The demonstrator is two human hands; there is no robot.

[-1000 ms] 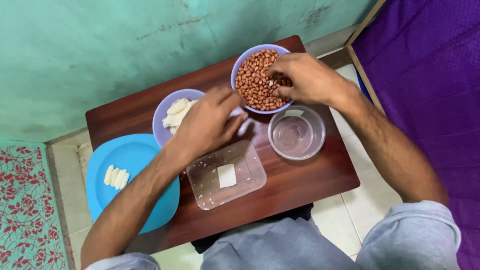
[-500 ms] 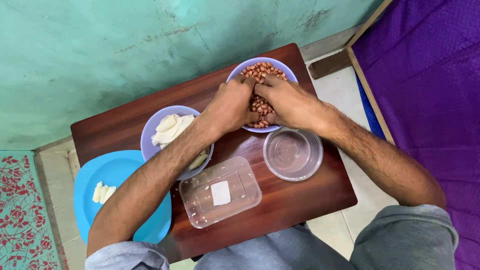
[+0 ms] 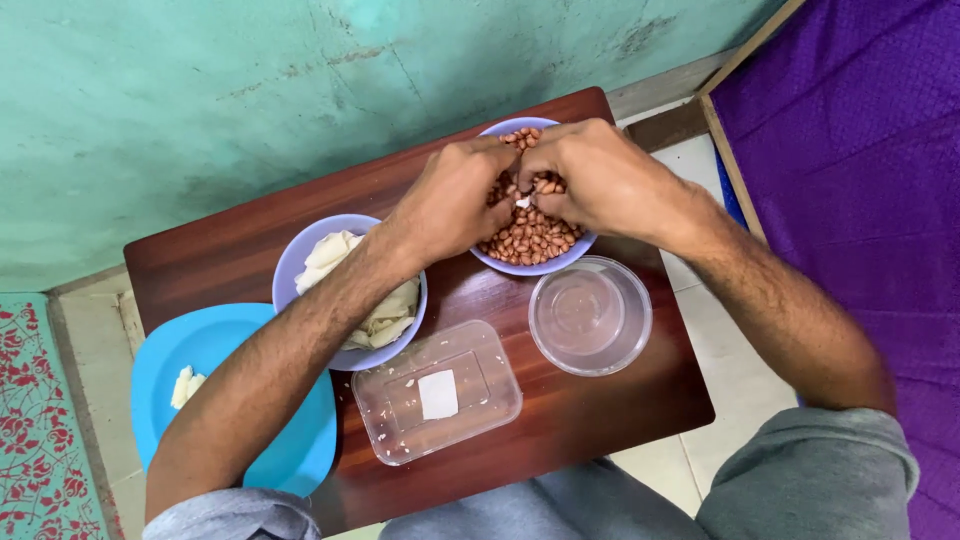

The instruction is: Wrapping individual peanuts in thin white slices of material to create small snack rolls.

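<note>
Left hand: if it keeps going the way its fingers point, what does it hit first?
The left hand points up-right over the bowl of peanuts, fingertips nearly touching the right hand. It would probably meet the right hand's fingers first; height above the peanuts is unclear.

Around the low wooden table (image 3: 600,400)
A clear round bowl (image 3: 590,316) sits beside a clear lid (image 3: 437,392); a blue plate (image 3: 225,400) overhangs the edge.
</note>
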